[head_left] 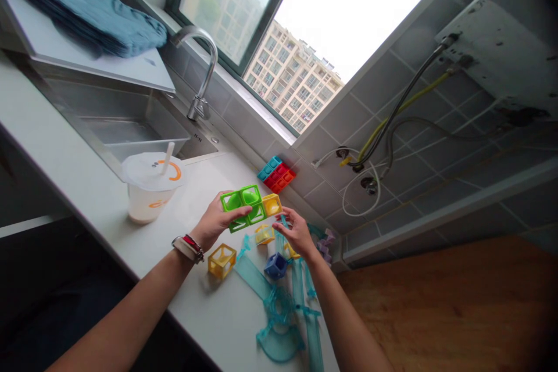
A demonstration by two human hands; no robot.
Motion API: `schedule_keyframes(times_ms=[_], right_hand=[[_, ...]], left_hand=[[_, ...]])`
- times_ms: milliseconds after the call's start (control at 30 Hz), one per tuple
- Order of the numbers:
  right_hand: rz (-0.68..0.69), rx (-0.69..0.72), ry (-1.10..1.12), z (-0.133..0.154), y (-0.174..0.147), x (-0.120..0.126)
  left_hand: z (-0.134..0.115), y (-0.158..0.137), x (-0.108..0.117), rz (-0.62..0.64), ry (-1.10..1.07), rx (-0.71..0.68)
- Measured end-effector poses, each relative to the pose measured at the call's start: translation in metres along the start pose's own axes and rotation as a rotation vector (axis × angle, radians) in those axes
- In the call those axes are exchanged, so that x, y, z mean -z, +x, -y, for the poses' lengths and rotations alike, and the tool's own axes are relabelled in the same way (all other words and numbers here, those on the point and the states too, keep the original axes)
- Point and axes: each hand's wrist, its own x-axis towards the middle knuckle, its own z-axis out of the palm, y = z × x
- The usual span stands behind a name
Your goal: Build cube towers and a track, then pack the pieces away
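Observation:
My left hand (215,222) grips a group of green cube frames (244,207), its thumb lying across their front. At the right end of the green group, a yellow cube frame (272,204) joins on. My right hand (298,233) is beside that yellow cube, pinching a small teal plastic piece (284,221) that its fingers partly cover. Below the hands lie a loose amber cube frame (222,261), a dark blue cube frame (276,266) and another yellow cube (264,235). Teal track pieces (253,276) spread over the white counter, some hidden behind my right forearm.
Blue and red cube frames (276,174) stand against the tiled wall. A lidded cup with a straw (150,195) is on the counter (104,209) at the left. Behind it are a steel sink (93,154) and a faucet (204,75). Hoses (399,102) hang at the right.

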Motion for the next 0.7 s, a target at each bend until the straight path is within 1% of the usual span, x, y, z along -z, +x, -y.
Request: schedule_keyframes(times_ms=[67, 133, 233, 300, 367, 467, 567, 633, 700], right_hand=[[-0.008, -0.017, -0.031, 0.0, 0.0, 0.002], [0.003, -0.031, -0.064, 0.004, -0.003, 0.006], [0.043, -0.007, -0.106, 0.017, -0.011, 0.013], [0.079, 0.026, -0.088, 0.027, -0.015, 0.018], [0.133, 0.041, -0.028, 0.035, -0.018, 0.021], [0.201, 0.017, 0.126, 0.041, -0.019, 0.022], [0.175, -0.015, 0.247, 0.044, -0.021, 0.02], [0.123, -0.042, 0.235, 0.045, -0.023, 0.019], [0.07, -0.079, 0.176, 0.045, -0.024, 0.022]], left_hand=[[0.002, -0.001, 0.0, -0.066, 0.039, -0.004], [0.003, -0.001, 0.001, -0.071, 0.077, 0.001], [0.006, 0.0, 0.003, -0.016, 0.15, -0.014], [0.006, 0.0, 0.003, 0.039, 0.194, -0.029], [0.006, -0.001, 0.002, 0.099, 0.207, -0.015], [0.006, -0.003, -0.002, 0.176, 0.171, 0.03], [0.008, -0.005, -0.008, 0.186, 0.145, 0.04], [0.011, -0.005, -0.011, 0.174, 0.133, 0.053], [0.014, -0.006, -0.015, 0.179, 0.109, 0.081]])
